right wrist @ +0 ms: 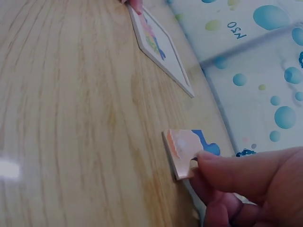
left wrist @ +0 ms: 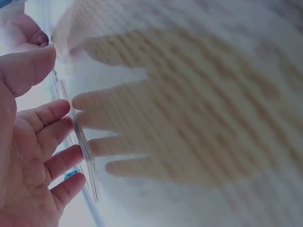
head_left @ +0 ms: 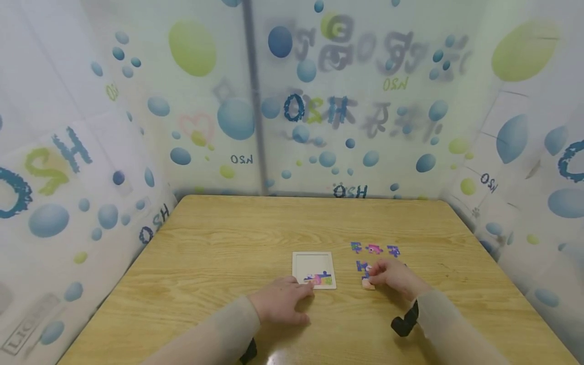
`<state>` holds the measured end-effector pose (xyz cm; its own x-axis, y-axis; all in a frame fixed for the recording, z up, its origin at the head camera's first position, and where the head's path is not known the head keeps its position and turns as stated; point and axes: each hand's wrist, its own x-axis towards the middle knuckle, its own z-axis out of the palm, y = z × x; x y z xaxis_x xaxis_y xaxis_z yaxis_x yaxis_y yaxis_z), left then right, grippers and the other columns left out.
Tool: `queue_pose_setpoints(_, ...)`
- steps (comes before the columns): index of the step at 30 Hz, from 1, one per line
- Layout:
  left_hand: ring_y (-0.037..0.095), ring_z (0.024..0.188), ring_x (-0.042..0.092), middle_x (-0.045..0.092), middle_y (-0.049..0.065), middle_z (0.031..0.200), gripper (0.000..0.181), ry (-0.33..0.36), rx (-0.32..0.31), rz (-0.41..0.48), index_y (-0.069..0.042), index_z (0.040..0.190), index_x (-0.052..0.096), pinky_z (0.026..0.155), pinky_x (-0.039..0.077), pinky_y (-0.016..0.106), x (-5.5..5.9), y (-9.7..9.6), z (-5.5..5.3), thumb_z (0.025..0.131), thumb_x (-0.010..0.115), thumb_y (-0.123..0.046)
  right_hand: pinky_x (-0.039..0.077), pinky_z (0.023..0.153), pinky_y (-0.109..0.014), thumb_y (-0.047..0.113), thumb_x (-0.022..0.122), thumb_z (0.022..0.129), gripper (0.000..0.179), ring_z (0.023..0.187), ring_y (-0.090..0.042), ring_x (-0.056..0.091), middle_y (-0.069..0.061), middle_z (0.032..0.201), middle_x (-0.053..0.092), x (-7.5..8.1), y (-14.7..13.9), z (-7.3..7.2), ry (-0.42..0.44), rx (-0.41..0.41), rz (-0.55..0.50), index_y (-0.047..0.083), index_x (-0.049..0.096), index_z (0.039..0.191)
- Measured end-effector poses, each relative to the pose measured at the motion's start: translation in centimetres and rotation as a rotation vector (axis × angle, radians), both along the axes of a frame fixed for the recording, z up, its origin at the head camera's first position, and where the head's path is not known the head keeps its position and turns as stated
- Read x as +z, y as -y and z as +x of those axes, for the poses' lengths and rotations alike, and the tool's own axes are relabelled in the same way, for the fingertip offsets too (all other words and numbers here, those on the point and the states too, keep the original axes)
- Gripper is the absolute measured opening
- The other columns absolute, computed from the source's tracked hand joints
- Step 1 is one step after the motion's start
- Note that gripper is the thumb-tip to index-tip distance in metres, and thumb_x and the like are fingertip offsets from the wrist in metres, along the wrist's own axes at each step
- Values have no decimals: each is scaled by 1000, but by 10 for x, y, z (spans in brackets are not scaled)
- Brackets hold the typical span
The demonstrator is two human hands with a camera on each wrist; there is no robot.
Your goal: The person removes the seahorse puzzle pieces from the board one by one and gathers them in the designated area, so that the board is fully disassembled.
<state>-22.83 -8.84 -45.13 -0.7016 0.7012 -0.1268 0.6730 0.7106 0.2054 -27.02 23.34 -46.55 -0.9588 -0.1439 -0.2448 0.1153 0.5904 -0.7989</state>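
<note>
A square white puzzle tray (head_left: pixel 314 261) lies on the table, with several joined pieces (head_left: pixel 319 279) in pink, green and blue along its near side. My left hand (head_left: pixel 282 301) rests at the tray's near left corner. In the left wrist view its fairly straight fingers (left wrist: pixel 60 137) touch the tray's edge (left wrist: pixel 79 127). To the right of the tray, my right hand (head_left: pixel 396 276) pinches a puzzle piece (right wrist: pixel 182 149) between thumb and fingers. That piece is peach with a blue tab and looks tilted up off the tabletop.
Beyond the right hand, loose puzzle pieces lie in a row: a green-and-blue one (head_left: pixel 356 247), a pink one (head_left: pixel 374 249) and a blue one (head_left: pixel 393 250). Another blue piece (head_left: pixel 362 266) lies beside the fingers. Curtains with bubble prints (head_left: pixel 237 119) enclose the wooden table (head_left: pixel 228 228).
</note>
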Motion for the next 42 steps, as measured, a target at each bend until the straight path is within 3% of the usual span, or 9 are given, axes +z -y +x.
queue_pose_setpoints(15,10,110,50,52,-9,139,61,-11,-3,-15,-23,135,54,102,39,31,1,-3,-1,84,62,-56,40,72,-32,10,76,80,18,84,-21,49,-5,90,59,5,3,6,-7,-11,88,5,64,91)
queue_pose_setpoints(20,9,109,51,54,-9,138,61,-21,-8,-17,-22,134,54,101,39,30,2,-3,-1,84,62,-55,42,70,-31,12,74,82,16,81,-20,52,-5,88,60,8,14,3,-11,-5,50,4,63,93)
queue_pose_setpoints(26,11,111,51,53,-8,139,60,-17,-11,-18,-22,135,54,101,39,30,3,-2,-1,85,62,-55,43,54,-28,11,70,87,13,66,-19,50,-7,90,58,14,43,-3,57,-21,-80,5,64,97)
queue_pose_setpoints(31,10,108,52,55,-8,136,59,-21,-19,-8,-22,133,55,98,41,29,1,-1,-1,84,63,-55,43,67,-31,11,70,87,9,83,-21,50,-5,94,60,15,72,-6,25,-13,-85,7,67,95)
queue_pose_setpoints(35,9,105,51,55,-9,136,58,-18,-23,5,-23,131,56,95,42,28,-1,1,-2,84,63,-56,44,81,-37,13,71,86,10,89,-22,52,-3,93,62,13,93,-11,0,49,-71,8,69,94)
queue_pose_setpoints(42,10,109,51,54,-8,137,60,-19,-35,9,-20,135,54,98,41,30,-2,2,-3,86,61,-54,43,79,-35,6,73,82,13,87,-22,53,-5,90,63,4,120,-15,19,124,-150,5,70,95)
